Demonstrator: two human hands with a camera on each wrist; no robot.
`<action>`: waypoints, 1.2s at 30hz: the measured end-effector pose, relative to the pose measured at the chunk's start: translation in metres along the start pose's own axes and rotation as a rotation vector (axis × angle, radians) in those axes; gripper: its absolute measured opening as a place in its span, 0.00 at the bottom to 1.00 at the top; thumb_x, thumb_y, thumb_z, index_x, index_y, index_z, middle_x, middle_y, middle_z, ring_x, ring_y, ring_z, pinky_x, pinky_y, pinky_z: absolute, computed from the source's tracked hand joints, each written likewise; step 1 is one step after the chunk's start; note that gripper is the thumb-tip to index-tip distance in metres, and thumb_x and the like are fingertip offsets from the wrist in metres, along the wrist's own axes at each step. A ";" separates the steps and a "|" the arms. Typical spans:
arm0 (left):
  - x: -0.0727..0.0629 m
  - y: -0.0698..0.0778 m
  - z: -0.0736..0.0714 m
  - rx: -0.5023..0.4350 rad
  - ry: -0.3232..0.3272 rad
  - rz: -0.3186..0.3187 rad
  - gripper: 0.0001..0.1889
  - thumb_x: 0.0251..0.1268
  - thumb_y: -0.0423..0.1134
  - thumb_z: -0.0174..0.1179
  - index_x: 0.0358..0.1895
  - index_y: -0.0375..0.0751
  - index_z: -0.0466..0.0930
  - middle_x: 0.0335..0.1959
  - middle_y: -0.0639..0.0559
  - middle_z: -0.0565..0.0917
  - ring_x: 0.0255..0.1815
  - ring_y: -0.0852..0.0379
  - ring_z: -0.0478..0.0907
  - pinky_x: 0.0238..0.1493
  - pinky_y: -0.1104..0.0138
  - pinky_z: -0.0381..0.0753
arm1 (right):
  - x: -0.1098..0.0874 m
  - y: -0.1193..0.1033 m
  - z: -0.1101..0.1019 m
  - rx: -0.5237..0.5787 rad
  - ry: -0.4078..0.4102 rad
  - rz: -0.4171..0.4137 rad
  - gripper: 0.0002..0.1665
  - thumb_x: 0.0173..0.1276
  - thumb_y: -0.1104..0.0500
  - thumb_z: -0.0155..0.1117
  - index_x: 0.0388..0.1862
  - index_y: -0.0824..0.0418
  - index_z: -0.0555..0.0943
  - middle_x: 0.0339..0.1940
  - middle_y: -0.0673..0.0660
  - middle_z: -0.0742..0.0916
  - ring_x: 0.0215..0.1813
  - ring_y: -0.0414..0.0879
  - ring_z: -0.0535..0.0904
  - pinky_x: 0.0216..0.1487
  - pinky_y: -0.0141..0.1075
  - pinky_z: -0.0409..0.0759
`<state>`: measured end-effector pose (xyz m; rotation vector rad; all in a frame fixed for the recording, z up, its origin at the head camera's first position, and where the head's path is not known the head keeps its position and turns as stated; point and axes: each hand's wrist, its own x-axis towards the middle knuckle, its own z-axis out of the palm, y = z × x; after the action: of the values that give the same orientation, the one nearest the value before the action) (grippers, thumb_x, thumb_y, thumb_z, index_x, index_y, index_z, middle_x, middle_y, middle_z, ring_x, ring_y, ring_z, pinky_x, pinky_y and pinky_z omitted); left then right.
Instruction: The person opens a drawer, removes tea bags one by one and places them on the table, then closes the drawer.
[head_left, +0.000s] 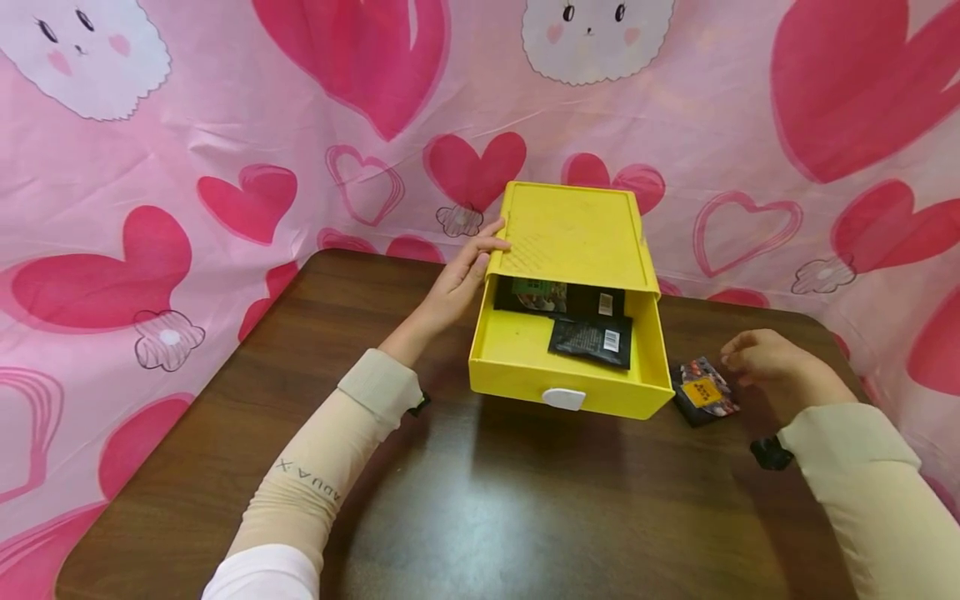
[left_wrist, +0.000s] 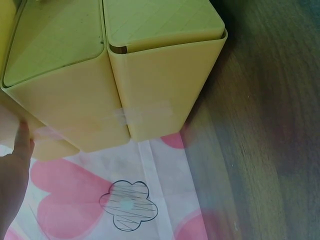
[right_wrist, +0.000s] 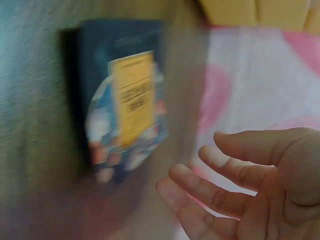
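A yellow drawer box [head_left: 573, 233] stands toward the back of the table with its top drawer [head_left: 517, 337] pulled out. Inside that drawer lie dark packets, among them a black packet with a barcode [head_left: 591, 340]. My left hand [head_left: 459, 271] rests on the box's left side, its fingertips over the top edge; the left wrist view shows this hand [left_wrist: 15, 175] against the stacked yellow casing [left_wrist: 65, 105]. To the right of the box, a black packet with an orange label [head_left: 703, 392] lies on the table. My right hand [head_left: 772, 362] hovers beside it, fingers loosely bent and apart from it.
The brown wooden table [head_left: 480, 517] extends in front of the box and to both sides. Pink heart-patterned cloth [head_left: 600, 108] hangs behind and beside the table. A white handle [head_left: 563, 398] juts from the drawer's front.
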<state>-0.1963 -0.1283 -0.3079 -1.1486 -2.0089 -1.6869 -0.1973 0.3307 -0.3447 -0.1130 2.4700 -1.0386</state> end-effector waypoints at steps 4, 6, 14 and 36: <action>0.000 0.005 0.001 0.002 -0.002 -0.008 0.14 0.73 0.19 0.35 0.56 0.20 0.66 0.72 0.26 0.54 0.74 0.35 0.49 0.73 0.60 0.52 | -0.017 -0.042 -0.006 -0.170 0.083 -0.120 0.17 0.72 0.66 0.53 0.51 0.81 0.69 0.41 0.67 0.81 0.36 0.51 0.79 0.36 0.40 0.81; 0.000 0.005 0.000 0.003 0.002 -0.005 0.14 0.74 0.19 0.35 0.56 0.20 0.66 0.72 0.25 0.54 0.74 0.35 0.49 0.73 0.60 0.52 | -0.025 -0.070 -0.011 -0.241 0.121 -0.200 0.17 0.73 0.65 0.54 0.51 0.80 0.71 0.39 0.66 0.84 0.32 0.47 0.81 0.33 0.37 0.82; 0.002 0.007 -0.002 -0.005 0.008 -0.014 0.14 0.74 0.20 0.35 0.56 0.20 0.65 0.72 0.25 0.54 0.75 0.37 0.49 0.73 0.60 0.51 | -0.062 -0.185 -0.020 -0.345 0.113 -0.312 0.19 0.73 0.57 0.59 0.57 0.67 0.75 0.42 0.58 0.86 0.39 0.48 0.83 0.38 0.35 0.81; 0.000 0.004 0.001 -0.005 0.002 -0.020 0.14 0.75 0.20 0.35 0.56 0.21 0.66 0.73 0.27 0.54 0.75 0.39 0.49 0.72 0.61 0.52 | -0.035 -0.303 0.052 -0.713 -0.616 -0.309 0.17 0.76 0.56 0.52 0.54 0.66 0.81 0.43 0.57 0.85 0.42 0.50 0.82 0.47 0.44 0.80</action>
<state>-0.1933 -0.1277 -0.3054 -1.1318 -2.0234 -1.7027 -0.1726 0.0891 -0.1530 -0.9090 2.1403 -0.1186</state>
